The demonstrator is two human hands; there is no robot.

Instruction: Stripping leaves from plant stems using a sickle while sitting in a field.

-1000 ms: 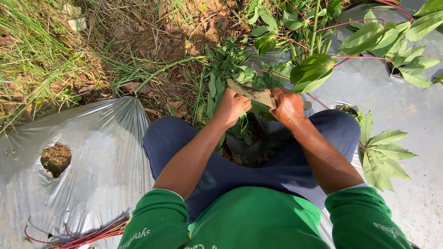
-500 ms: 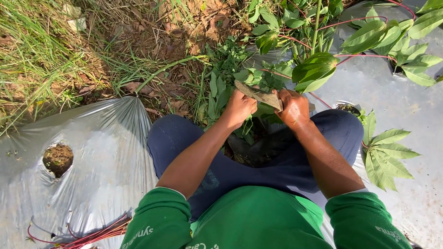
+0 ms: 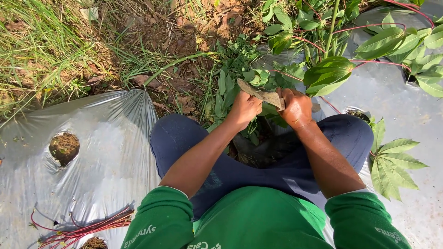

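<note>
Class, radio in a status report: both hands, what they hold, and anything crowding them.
Left hand and right hand both shut on flat brownish blade tool. Small green weeds crowd the grip. Silver plastic mulch sheet underneath.

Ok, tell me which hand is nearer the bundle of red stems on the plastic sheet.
Left. The left hand is up at the blade, on the side toward the red stems at the lower left; the right hand grips the blade farther off, on the far side.

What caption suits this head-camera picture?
Both hands, left and right, grip a worn blade over weeds beside silver plastic sheeting.
</note>
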